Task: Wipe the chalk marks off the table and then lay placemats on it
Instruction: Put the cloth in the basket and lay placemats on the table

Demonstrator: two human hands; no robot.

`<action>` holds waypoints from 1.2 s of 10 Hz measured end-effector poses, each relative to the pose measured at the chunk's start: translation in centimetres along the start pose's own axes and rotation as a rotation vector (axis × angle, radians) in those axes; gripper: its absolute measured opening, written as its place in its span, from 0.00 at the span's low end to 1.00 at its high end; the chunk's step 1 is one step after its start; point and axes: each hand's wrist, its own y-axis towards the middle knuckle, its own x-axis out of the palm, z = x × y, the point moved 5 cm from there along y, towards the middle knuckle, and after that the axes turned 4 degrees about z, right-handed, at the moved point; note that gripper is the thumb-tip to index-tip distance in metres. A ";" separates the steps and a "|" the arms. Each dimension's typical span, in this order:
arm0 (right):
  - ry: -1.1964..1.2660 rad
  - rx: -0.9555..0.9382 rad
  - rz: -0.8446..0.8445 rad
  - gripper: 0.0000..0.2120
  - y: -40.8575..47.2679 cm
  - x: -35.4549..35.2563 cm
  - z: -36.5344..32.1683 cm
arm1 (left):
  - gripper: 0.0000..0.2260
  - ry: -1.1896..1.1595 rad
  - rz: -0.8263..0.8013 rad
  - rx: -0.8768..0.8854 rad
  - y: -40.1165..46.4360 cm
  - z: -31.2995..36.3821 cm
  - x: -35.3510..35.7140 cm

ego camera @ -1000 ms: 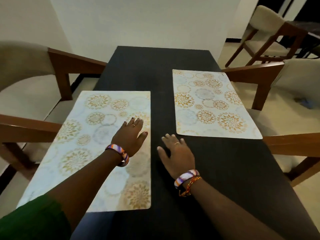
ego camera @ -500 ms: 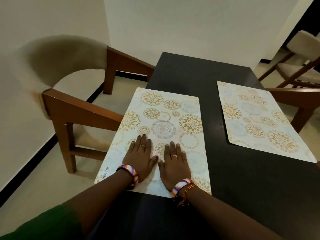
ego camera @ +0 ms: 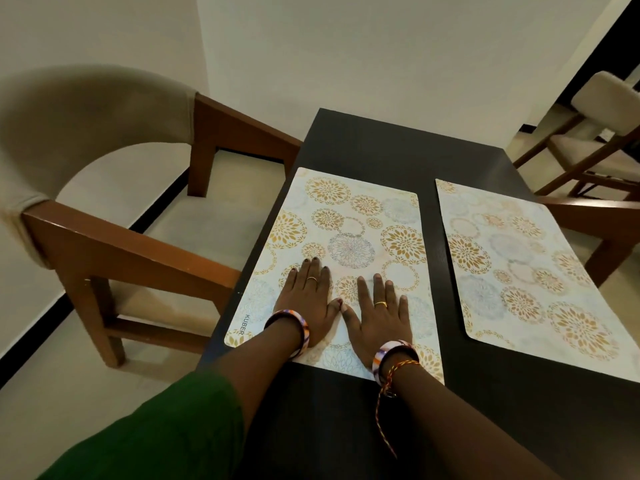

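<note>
Both hands lie flat, palms down and fingers straight, on the near half of the left placemat (ego camera: 349,237), which rests on the dark surface (ego camera: 381,147): the left hand (ego camera: 310,299) beside the right hand (ego camera: 379,313), their thumbs touching. A second placemat (ego camera: 526,261) lies apart to the right on the same surface, untouched by either hand.
</note>
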 end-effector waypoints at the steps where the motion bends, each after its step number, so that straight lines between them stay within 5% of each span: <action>1: 0.003 -0.006 0.008 0.41 2.4 -0.1 0.5 | 0.30 -0.003 0.005 -0.005 2.4 -0.2 -0.1; 4: -0.039 -0.027 -0.012 0.30 8.9 -0.2 0.7 | 0.29 0.014 0.027 -0.025 8.3 -1.9 -0.5; 12: -0.044 0.014 -0.029 0.31 10.3 0.0 -0.1 | 0.29 -0.003 0.023 0.000 9.6 -2.9 -0.7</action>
